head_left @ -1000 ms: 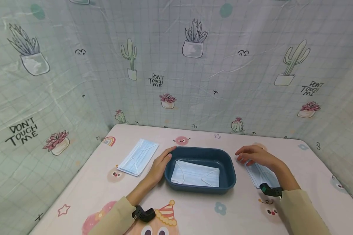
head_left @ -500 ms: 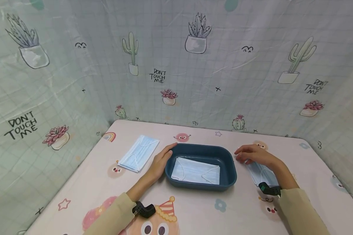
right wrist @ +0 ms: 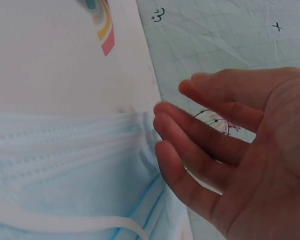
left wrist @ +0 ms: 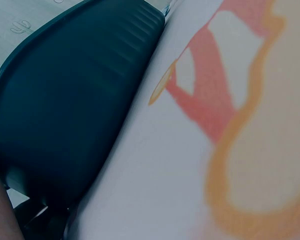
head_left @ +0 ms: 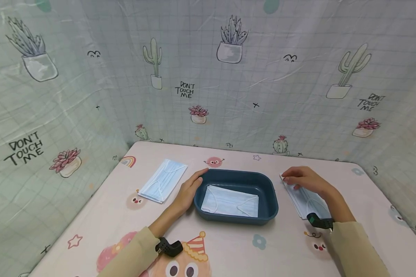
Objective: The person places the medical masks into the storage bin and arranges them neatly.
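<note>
Two hands (head_left: 186, 196) (head_left: 306, 181), 2 wrist cams (head_left: 170, 247) (head_left: 319, 222), 1 bin (head_left: 235, 220) & 3 lots of face masks (head_left: 230, 202) (head_left: 163, 181) (head_left: 303, 202) are sharing 1 surface (head_left: 235, 254); exact no. of masks per lot isn't showing clearly.

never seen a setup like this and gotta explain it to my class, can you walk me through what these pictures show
There is no machine here, just a person's bare left hand and right hand. The wide picture comes from a camera worn on the head; the two close ones come from cameras on the wrists. On the patterned table sits a dark blue container with blue masks inside. More masks lie flat to its left and to its right. The left hand rests against the container's left side; the container's outside fills much of the left wrist picture. The right hand's fingertips are at the far end of the right-hand masks; whether they pinch them, I cannot tell.
</note>
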`<state>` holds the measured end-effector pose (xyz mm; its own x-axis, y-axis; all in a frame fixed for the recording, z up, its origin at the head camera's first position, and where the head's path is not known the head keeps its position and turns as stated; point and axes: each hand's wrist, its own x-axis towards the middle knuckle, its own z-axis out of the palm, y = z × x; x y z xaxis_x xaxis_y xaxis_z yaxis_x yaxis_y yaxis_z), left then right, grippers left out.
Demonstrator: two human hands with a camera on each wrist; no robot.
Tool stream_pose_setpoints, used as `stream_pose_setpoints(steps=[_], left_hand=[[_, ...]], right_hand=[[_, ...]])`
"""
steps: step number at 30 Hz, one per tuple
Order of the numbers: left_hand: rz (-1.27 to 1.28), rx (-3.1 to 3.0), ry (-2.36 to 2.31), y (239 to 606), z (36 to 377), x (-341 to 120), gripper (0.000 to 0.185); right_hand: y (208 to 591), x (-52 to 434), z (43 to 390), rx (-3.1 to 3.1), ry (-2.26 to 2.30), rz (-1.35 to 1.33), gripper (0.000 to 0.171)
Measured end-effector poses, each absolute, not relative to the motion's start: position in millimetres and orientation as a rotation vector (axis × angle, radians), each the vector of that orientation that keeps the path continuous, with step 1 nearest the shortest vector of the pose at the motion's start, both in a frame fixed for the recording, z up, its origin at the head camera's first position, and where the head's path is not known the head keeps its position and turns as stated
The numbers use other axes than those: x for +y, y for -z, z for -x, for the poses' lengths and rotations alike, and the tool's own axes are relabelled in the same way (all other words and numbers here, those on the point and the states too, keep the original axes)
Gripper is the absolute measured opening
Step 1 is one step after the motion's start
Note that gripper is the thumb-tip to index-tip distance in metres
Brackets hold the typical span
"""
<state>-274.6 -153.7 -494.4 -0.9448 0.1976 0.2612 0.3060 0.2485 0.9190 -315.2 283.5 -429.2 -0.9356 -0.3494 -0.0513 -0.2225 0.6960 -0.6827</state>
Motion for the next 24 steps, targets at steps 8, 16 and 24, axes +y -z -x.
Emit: stream_pose_setpoints(steps=[8,16,24], left_hand=[[0.495,-2.413,1.810,493.4,273.9,-153.2,0.042],[0.477,-2.409,1.803,494.2,273.4,-151.7,0.041],[0.467,-2.423,1.796,494.2,272.8,-151.3,0.042]], right_hand=[[426.2,289.6,314.1,2.842,0.973,0.429,0.033],[422.3,300.1,311.4,2.886,0.914,0.227,0.038],[421.8,316.6,312.8,2.840,0.960,0.069,0.044]])
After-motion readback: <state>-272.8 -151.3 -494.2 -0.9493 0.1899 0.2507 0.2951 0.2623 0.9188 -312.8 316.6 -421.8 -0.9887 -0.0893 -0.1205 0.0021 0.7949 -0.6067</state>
